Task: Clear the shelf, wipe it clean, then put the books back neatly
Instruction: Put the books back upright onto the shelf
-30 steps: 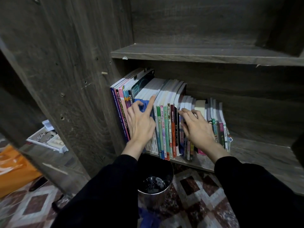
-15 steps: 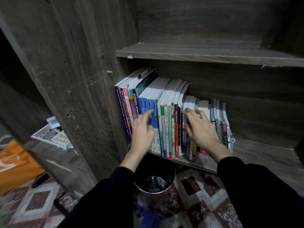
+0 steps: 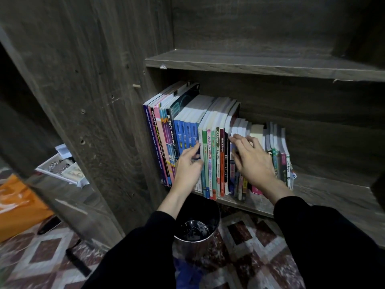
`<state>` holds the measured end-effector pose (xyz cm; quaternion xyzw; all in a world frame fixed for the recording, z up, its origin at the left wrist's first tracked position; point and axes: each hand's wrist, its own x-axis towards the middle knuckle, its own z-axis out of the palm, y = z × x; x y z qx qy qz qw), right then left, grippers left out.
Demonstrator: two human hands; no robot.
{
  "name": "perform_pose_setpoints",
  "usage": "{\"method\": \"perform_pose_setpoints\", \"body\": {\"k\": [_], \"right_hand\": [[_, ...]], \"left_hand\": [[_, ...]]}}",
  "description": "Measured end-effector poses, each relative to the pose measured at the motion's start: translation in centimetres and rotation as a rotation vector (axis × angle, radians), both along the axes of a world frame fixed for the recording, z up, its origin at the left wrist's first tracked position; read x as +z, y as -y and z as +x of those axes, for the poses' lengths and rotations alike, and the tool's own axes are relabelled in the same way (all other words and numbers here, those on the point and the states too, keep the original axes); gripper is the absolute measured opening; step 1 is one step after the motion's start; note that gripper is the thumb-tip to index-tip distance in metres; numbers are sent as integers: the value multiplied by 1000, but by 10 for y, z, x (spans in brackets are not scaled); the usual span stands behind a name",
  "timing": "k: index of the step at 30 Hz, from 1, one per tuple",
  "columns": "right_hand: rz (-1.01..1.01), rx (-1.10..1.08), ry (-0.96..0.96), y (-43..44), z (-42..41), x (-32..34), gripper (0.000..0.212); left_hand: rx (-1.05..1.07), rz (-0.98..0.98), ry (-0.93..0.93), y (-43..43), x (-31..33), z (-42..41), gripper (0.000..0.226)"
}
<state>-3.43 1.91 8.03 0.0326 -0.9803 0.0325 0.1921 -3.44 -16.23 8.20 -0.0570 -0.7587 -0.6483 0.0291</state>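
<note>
A row of books (image 3: pixel 210 155) stands upright, spines out, on the left part of the lower wooden shelf (image 3: pixel 333 195), tall ones on the left and shorter ones on the right. My left hand (image 3: pixel 187 165) lies against the blue spines, its fingertips at the gap beside a white-spined book. My right hand (image 3: pixel 252 161) rests flat on the short books in the middle, fingers spread and reaching to their top edges. Neither hand has a book pulled out. Black sleeves cover both arms.
The upper shelf (image 3: pixel 260 63) holds nothing I can see. A dark round bin (image 3: pixel 198 228) stands on the patterned floor just below the books. To the left of the cabinet's side wall (image 3: pixel 108 113) lie a white tray (image 3: pixel 62 170) and an orange bag (image 3: pixel 16 205).
My left hand has slid down from the tops of the blue books to the middle of their spines. My right hand has stayed on the short books.
</note>
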Motion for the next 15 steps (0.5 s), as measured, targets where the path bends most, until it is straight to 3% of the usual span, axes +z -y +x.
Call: {"method": "perform_pose_setpoints", "body": {"k": [2,6,12,15], "right_hand": [[2,4,-2,0,0,0,46],[2,6,-8,0,1,1,46],[-18,2,-4,1,0,1,47],[-10,2,4,-1,1,1,48]], "left_hand": [[14,13,-25,-2,0,3,57],[10,-144,-66,0,-1,2,64],[-155,-205,35,3,5,0,75],[-49,-165,-20,-4,5,1,66]]}}
